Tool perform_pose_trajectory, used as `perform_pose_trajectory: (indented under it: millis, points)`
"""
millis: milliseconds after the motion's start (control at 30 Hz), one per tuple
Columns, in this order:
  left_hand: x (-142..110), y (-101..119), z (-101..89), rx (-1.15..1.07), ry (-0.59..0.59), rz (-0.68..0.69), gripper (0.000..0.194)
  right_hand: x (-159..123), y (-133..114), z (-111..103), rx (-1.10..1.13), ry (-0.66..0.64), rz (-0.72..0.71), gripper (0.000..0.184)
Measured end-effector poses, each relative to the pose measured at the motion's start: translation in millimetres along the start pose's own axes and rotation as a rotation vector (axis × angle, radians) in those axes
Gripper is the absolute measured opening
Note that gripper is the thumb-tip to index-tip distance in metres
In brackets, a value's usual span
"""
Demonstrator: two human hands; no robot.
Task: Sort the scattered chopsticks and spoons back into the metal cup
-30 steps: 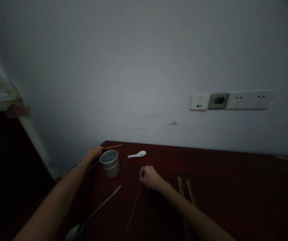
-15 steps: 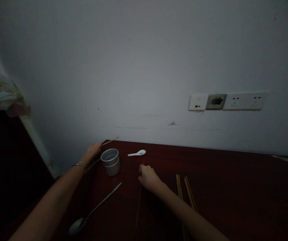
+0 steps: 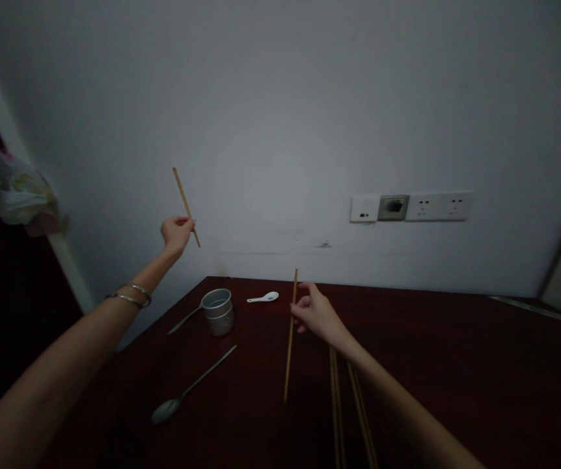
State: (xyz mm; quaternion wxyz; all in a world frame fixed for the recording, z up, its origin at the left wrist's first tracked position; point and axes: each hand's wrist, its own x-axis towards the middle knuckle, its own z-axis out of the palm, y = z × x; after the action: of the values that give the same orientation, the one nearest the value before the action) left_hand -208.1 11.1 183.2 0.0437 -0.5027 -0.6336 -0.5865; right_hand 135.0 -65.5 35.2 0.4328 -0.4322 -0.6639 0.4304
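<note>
My left hand (image 3: 177,233) pinches a chopstick (image 3: 181,193) in the air, above and left of a grey perforated cup (image 3: 218,319). A second chopstick (image 3: 289,352) is held nearly upright by my right hand (image 3: 314,311), fingers closed on it over the table. Under my right forearm lie more chopsticks (image 3: 336,407) in two bundles, partly covered. Between the cup and my right hand, toward the wall, sits a small white spoon (image 3: 263,298). A long-handled metal spoon (image 3: 167,410) rests in front of the cup, and another utensil's handle (image 3: 183,321) lies at its left.
The dark red table (image 3: 422,365) meets a pale wall (image 3: 271,130) at the back. Sockets (image 3: 412,208) are set in the wall at right. A plastic bag (image 3: 24,195) hangs at far left. A pale strip (image 3: 539,311) lies along the table's back right.
My left hand has risen from behind the cup with its chopstick, which now tilts upright. My right hand has lifted its chopstick off the table. The view has shifted slightly.
</note>
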Motion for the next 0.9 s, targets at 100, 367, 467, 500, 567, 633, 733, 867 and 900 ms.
perform_pose_trajectory:
  millis: [100, 367, 467, 500, 567, 633, 733, 867, 900]
  points:
    - [-19.5, 48.4, 15.4, -0.157, -0.016, 0.049, 0.028, -8.6, -11.9, -28.5, 0.099, 0.030, 0.026, 0.035]
    - [-157.9, 142.2, 71.5, -0.630, -0.578, -0.039, 0.014, -37.9, -28.4, -100.0, 0.205, 0.094, 0.195, 0.008]
    - [-208.4, 149.6, 97.8, -0.692, -0.724, -0.142, 0.012, -44.9, -20.3, -118.3, 0.267, 0.107, 0.218, 0.010]
    - [-222.8, 149.0, 106.8, -0.698, -0.748, -0.166, 0.012, -46.3, -15.8, -123.4, 0.288, 0.110, 0.223, 0.010]
    - [-248.0, 145.2, 123.8, -0.713, -0.811, -0.225, 0.011, -47.7, -5.3, -132.1, 0.335, 0.118, 0.235, 0.011]
    - [-268.7, 140.0, 138.7, -0.751, -0.889, -0.301, 0.013, -47.8, 5.6, -139.0, 0.371, 0.128, 0.242, 0.013]
    - [-292.9, 133.7, 155.2, -0.761, -1.009, -0.394, 0.014, -46.3, 19.5, -146.5, 0.397, 0.162, 0.246, 0.014]
    - [-315.7, 130.2, 166.5, -0.753, -1.083, -0.447, 0.015, -41.6, 32.8, -152.6, 0.412, 0.183, 0.271, 0.014]
    - [-319.9, 129.8, 168.1, -0.753, -1.097, -0.450, 0.015, -40.2, 35.6, -153.6, 0.414, 0.183, 0.277, 0.013]
